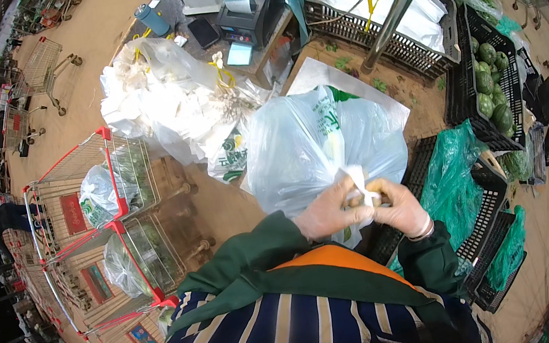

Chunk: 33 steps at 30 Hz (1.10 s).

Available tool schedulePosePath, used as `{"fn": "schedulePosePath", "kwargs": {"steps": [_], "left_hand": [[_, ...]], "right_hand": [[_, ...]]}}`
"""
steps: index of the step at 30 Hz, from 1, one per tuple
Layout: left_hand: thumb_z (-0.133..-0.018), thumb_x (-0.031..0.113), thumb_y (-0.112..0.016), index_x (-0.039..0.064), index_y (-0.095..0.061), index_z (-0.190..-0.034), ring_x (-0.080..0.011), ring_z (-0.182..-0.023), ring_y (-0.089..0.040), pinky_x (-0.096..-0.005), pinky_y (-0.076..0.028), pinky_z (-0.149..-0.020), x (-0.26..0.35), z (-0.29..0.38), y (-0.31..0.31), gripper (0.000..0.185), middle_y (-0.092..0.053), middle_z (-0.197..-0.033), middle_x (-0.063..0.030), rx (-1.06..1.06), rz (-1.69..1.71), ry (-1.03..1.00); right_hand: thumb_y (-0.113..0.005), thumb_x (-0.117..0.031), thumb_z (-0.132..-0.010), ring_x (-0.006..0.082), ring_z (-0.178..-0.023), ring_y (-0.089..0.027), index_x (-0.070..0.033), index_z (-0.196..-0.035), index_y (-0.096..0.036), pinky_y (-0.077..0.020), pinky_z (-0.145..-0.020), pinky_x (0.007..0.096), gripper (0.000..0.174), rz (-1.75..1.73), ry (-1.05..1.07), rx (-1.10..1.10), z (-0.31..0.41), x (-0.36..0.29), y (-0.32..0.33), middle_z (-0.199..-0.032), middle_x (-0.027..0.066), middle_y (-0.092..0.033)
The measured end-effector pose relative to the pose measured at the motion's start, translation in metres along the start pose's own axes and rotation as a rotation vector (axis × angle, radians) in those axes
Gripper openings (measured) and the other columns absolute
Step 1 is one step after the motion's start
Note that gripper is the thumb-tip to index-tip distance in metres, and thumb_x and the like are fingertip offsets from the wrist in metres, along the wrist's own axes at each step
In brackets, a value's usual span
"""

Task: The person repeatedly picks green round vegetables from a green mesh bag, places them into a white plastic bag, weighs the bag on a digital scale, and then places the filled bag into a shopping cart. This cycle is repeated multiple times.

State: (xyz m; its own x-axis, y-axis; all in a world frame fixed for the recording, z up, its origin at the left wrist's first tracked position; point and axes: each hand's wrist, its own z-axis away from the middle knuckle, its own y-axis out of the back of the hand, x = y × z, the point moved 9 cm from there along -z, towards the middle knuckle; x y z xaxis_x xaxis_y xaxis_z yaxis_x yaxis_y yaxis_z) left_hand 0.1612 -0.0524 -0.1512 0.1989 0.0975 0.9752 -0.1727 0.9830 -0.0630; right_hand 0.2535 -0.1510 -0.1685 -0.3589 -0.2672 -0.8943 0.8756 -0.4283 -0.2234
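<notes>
A large, full plastic bag (293, 152) with green print rests on a flat metal plate (392, 106) before me. Its top is gathered into a twisted white neck between my hands. From the left side, my left hand (331, 210) pinches that neck with thumb and fingers. My right hand (399, 205) grips the same twisted plastic from the right, fingers curled in. Both hands nearly touch, close to my body. Whitish, see-through material covers the hands, seemingly thin gloves. What fills the bag is hidden by the cloudy plastic.
Shopping carts (118, 211) with bagged greens stand at left. Loose plastic bags (175, 112) heap beside a desk with a label printer (251, 15). A metal pole (398, 4) rises beyond the plate. Black crates, one holding green melons (493, 85), and green plastic film (450, 188) lie at right.
</notes>
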Motion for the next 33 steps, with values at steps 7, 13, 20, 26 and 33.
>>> {"fn": "schedulePosePath", "kwargs": {"steps": [7, 13, 20, 26, 33], "left_hand": [[-0.085, 0.030, -0.065, 0.003, -0.063, -0.094, -0.0309, -0.118, -0.050, -0.0459, -0.042, -0.088, -0.064, 0.079, 0.022, 0.028, -0.053, -0.120, -0.0166, -0.570, -0.700, -0.258], [-0.087, 0.022, -0.065, 0.003, -0.056, -0.128, -0.0338, -0.141, -0.036, -0.0460, -0.036, -0.108, -0.115, 0.061, 0.078, 0.046, -0.041, -0.148, -0.0197, -0.754, -0.567, -0.219], [-0.087, 0.017, -0.073, 0.004, -0.051, -0.138, -0.0128, -0.090, -0.055, -0.0278, -0.048, -0.077, -0.012, -0.151, 0.426, 0.057, -0.059, -0.118, -0.0078, 0.329, -0.232, -0.321], [-0.094, 0.035, -0.068, 0.000, -0.064, -0.116, -0.0049, -0.045, -0.036, -0.0254, -0.024, -0.041, 0.029, -0.293, 0.540, 0.042, -0.051, -0.065, 0.0023, 0.155, -0.082, 0.018], [-0.093, 0.021, -0.066, 0.004, -0.068, -0.098, -0.0099, -0.045, -0.039, -0.0289, -0.026, -0.042, 0.010, -0.352, 0.540, 0.017, -0.051, -0.063, 0.0006, -0.086, -0.157, -0.040]], "right_hand": [[-0.056, -0.001, -0.073, 0.0142, -0.064, -0.051, 0.001, -0.116, -0.066, -0.0409, -0.059, 0.0267, 0.044, -0.006, -0.057, 0.818, -0.089, 0.131, 0.195, -0.073, 0.0027, -0.058], [-0.066, -0.011, -0.076, 0.0146, -0.061, -0.052, -0.002, -0.106, -0.070, -0.0428, -0.062, 0.0265, 0.032, 0.043, -0.249, 0.912, -0.095, 0.141, 0.194, -0.072, 0.0007, -0.058], [-0.056, 0.001, -0.081, 0.0299, -0.127, -0.053, -0.004, -0.141, -0.051, -0.0396, -0.108, 0.0365, 0.061, 0.983, 0.375, 0.867, -0.182, -0.095, 0.058, -0.136, 0.0183, -0.056], [-0.069, 0.001, -0.078, 0.0327, -0.107, -0.060, -0.010, -0.137, -0.053, -0.0483, -0.093, 0.0393, 0.063, 1.122, 0.794, 0.716, -0.429, -0.211, -0.107, -0.113, 0.0110, -0.067], [-0.073, -0.004, -0.073, 0.0304, -0.092, -0.060, -0.009, -0.126, -0.058, -0.0482, -0.082, 0.0406, 0.055, 1.416, 0.904, 0.762, -0.499, -0.204, -0.115, -0.093, 0.0072, -0.064]]}}
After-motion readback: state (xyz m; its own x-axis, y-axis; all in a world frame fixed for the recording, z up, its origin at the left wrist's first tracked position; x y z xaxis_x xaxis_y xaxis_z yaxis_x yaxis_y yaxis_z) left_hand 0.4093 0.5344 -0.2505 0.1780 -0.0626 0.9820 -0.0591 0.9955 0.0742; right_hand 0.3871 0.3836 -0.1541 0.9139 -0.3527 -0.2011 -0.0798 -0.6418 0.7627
